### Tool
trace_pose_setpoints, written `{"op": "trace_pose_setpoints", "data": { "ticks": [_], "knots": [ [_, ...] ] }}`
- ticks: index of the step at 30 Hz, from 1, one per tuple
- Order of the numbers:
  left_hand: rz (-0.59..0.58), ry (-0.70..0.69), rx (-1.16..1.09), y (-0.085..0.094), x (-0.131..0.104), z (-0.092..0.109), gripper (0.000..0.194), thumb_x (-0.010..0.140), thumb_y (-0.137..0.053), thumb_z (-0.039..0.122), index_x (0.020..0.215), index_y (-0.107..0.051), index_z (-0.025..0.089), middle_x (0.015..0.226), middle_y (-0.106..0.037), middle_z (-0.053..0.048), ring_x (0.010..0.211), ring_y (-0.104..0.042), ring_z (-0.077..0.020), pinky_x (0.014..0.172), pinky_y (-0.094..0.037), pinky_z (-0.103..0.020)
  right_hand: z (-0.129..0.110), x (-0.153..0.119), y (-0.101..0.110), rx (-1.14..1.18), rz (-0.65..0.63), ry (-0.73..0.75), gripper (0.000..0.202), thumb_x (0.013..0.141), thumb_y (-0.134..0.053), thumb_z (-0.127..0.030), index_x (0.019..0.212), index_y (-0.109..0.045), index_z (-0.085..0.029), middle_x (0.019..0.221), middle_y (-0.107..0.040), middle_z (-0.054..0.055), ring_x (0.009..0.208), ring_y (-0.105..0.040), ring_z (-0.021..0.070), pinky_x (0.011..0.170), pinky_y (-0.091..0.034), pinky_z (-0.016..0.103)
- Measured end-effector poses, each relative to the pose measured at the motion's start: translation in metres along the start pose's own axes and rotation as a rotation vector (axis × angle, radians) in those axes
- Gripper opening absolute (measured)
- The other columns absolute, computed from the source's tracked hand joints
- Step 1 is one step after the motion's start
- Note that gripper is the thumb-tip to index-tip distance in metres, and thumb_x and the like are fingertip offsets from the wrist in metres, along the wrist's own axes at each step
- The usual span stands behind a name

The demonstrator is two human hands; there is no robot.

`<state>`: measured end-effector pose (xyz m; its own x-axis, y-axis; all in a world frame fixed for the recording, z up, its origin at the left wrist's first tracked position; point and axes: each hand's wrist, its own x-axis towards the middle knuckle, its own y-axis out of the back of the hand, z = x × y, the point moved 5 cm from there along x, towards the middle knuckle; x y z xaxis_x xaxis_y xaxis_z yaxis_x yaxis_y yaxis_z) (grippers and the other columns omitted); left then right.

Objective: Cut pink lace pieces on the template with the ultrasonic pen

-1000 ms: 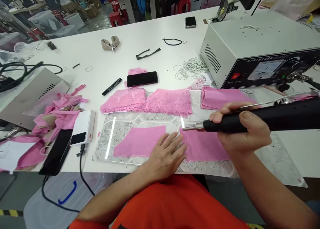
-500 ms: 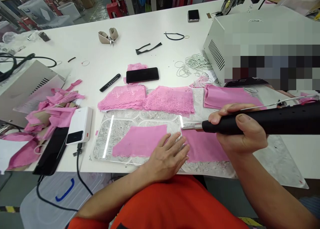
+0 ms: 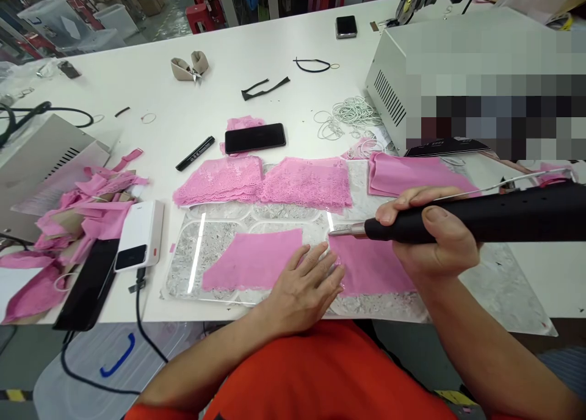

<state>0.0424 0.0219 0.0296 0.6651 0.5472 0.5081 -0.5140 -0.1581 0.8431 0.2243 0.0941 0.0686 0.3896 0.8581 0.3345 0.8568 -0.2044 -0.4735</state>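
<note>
My right hand (image 3: pixel 437 240) is wrapped round a thick black handheld tool (image 3: pixel 499 215) with a thin metal tip, which points left. That tip is at the upper left corner of a pink fabric panel (image 3: pixel 370 267); whether it touches the cloth I cannot tell. My left hand (image 3: pixel 306 286) lies flat with fingers stretched, across the gap between this panel and another pink panel (image 3: pixel 256 261) on the left. Beneath both panels is a clear plastic template (image 3: pixel 183 267) with outlined shapes. Pink lace pieces (image 3: pixel 306 182) lie in stacks just beyond, beside folded pink fabric (image 3: pixel 412 173).
A black phone (image 3: pixel 255 139) and a marker (image 3: pixel 195 153) lie behind the lace. White elastic cords (image 3: pixel 357 115) are heaped by a grey machine housing (image 3: pixel 389 90) at right. At left are pink straps (image 3: pixel 86 206), a white power bank (image 3: pixel 141 234) and a dark phone (image 3: pixel 86 289).
The whole view has shifted slightly, so the table things appear a little further left. Both hands and the tool keep nearly the same place over the fabric.
</note>
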Motion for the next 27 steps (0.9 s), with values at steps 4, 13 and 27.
{"op": "trace_pose_setpoints", "data": {
  "ticks": [4, 13, 27],
  "knots": [
    [0.064, -0.087, -0.085, 0.007, -0.003, 0.004, 0.017, 0.095, -0.059, 0.019, 0.11, -0.063, 0.013, 0.111, -0.074, -0.009, 0.116, -0.065, -0.024, 0.097, -0.051, -0.036, -0.005, 0.002, 0.006, 0.028, -0.013, -0.112, 0.01, 0.059, -0.067, -0.027, 0.065, -0.071, -0.021, 0.06, -0.061, 0.0, 0.043, -0.056, 0.0145, 0.041, -0.048, 0.031],
    [0.041, -0.092, -0.146, 0.01, -0.005, 0.005, 0.017, 0.095, -0.059, 0.016, 0.111, -0.063, 0.011, 0.109, -0.075, -0.01, 0.11, -0.068, -0.0238, 0.086, -0.053, -0.033, -0.005, -0.005, 0.011, 0.026, -0.057, -0.188, 0.015, 0.056, -0.065, -0.025, 0.067, -0.073, -0.019, 0.061, -0.062, 0.002, 0.042, -0.055, 0.015, 0.039, -0.048, 0.032],
    [0.032, -0.053, -0.174, 0.011, -0.007, 0.001, 0.023, 0.094, -0.052, 0.011, 0.116, -0.06, 0.011, 0.111, -0.074, -0.012, 0.111, -0.068, -0.0249, 0.085, -0.056, -0.036, -0.008, -0.005, 0.008, 0.008, -0.114, -0.218, 0.011, 0.061, -0.074, -0.031, 0.068, -0.073, -0.022, 0.062, -0.06, 0.001, 0.043, -0.055, 0.0148, 0.041, -0.048, 0.034]
  ]
}}
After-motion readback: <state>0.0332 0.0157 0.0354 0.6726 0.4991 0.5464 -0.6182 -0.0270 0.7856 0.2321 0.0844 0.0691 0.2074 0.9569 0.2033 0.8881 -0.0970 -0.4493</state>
